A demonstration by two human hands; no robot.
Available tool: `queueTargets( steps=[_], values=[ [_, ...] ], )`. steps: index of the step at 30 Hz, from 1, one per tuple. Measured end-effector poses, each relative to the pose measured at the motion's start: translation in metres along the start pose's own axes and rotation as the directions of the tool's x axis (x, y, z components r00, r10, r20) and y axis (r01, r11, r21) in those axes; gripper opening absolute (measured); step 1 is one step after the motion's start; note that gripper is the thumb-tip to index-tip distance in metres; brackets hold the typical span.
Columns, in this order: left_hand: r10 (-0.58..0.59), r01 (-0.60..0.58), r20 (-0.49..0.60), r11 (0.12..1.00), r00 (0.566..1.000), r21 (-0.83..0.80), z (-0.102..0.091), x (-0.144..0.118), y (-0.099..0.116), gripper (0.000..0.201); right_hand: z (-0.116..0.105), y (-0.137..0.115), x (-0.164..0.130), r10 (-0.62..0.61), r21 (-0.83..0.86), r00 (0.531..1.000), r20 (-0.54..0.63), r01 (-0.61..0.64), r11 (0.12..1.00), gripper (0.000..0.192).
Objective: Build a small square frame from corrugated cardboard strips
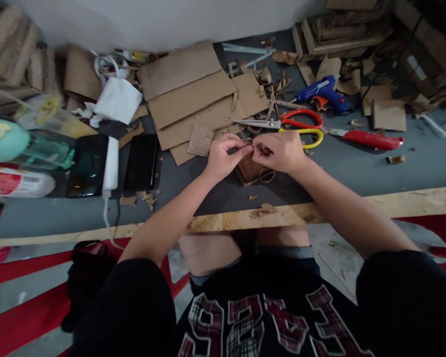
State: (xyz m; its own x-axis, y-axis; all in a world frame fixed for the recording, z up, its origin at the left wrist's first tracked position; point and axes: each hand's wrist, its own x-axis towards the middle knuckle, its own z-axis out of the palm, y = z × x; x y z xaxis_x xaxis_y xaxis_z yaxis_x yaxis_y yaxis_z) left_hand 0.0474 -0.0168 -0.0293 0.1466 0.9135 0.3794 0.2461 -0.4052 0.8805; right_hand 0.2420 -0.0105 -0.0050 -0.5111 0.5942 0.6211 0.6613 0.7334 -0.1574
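Centrally, left hand (223, 157) and right hand (278, 151) both pinch a small cardboard piece (253, 168) between them, low over the bench (357, 168).

Large plaid-filled appliqué characters on black shirt (267, 322), bottom centre, seen upside down from the wearer's viewpoint; likely digits, not reliably readable. Red and yellow printing on white cylindrical bottle (17, 182) lying at left edge; characters too blurred to read. Yellow spiral mark on teal rounded object (2, 136) at far left; a graphic, not text. Nothing legible on tools, cardboard sheets or dark phones.
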Motion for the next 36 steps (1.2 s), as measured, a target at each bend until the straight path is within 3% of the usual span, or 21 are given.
queueTargets(
  steps=[4, 8, 16, 21, 23, 25, 28, 30, 32, 34, 36],
  values=[
    [0.012, -0.006, 0.147, 0.999, 0.989, -0.04, -0.003, 0.002, -0.003, 0.035, -0.006, 0.001, 0.001, -0.082, 0.057, 0.991, 0.106, 0.076, 0.995, 0.016],
    [0.036, -0.034, 0.194, 0.999, 0.98, -0.016, -0.005, 0.003, -0.005, 0.032, -0.01, 0.002, 0.002, -0.099, 0.102, 0.987, 0.124, 0.087, 0.991, 0.015],
    [0.022, -0.017, 0.329, 1.0, 0.944, -0.02, -0.01, 0.003, 0.003, 0.016, -0.015, 0.0, 0.003, -0.143, 0.38, 0.975, 0.169, 0.069, 0.922, 0.006],
    [0.002, -0.033, 0.225, 0.991, 0.974, 0.131, -0.004, -0.003, 0.011, 0.011, -0.011, 0.001, 0.003, -0.053, 0.351, 0.976, 0.211, -0.025, 0.936, 0.003],
    [0.062, -0.095, 0.147, 0.969, 0.987, 0.229, 0.0, -0.006, 0.012, 0.01, -0.009, 0.001, 0.003, 0.024, 0.356, 0.979, 0.2, -0.096, 0.93, 0.002],
    [0.171, -0.176, 0.041, 0.944, 0.984, 0.281, 0.002, -0.008, 0.01, 0.024, -0.008, -0.001, 0.005, 0.126, 0.405, 0.977, 0.17, -0.186, 0.895, 0.003],
    [0.305, -0.259, -0.118, 0.917, 0.945, 0.304, 0.0, -0.007, 0.007, 0.051, -0.009, -0.004, 0.009, 0.304, 0.535, 0.945, 0.122, -0.321, 0.781, 0.006],
    [0.373, -0.312, -0.111, 0.879, 0.921, 0.361, -0.003, -0.006, 0.007, 0.052, -0.008, -0.005, 0.011, 0.391, 0.624, 0.913, 0.12, -0.376, 0.686, 0.007],
    [0.421, -0.376, -0.006, 0.817, 0.907, 0.438, -0.004, -0.005, 0.011, 0.04, -0.008, -0.007, 0.012, 0.431, 0.685, 0.892, 0.135, -0.398, 0.61, 0.007],
    [0.444, -0.423, 0.074, 0.773, 0.893, 0.473, -0.004, -0.006, 0.016, 0.029, -0.008, -0.009, 0.012, 0.448, 0.703, 0.883, 0.137, -0.406, 0.584, 0.007],
    [0.466, -0.428, 0.036, 0.776, 0.884, 0.464, -0.003, -0.007, 0.02, 0.026, -0.008, -0.011, 0.011, 0.457, 0.689, 0.881, 0.122, -0.407, 0.6, 0.007]
  ],
)
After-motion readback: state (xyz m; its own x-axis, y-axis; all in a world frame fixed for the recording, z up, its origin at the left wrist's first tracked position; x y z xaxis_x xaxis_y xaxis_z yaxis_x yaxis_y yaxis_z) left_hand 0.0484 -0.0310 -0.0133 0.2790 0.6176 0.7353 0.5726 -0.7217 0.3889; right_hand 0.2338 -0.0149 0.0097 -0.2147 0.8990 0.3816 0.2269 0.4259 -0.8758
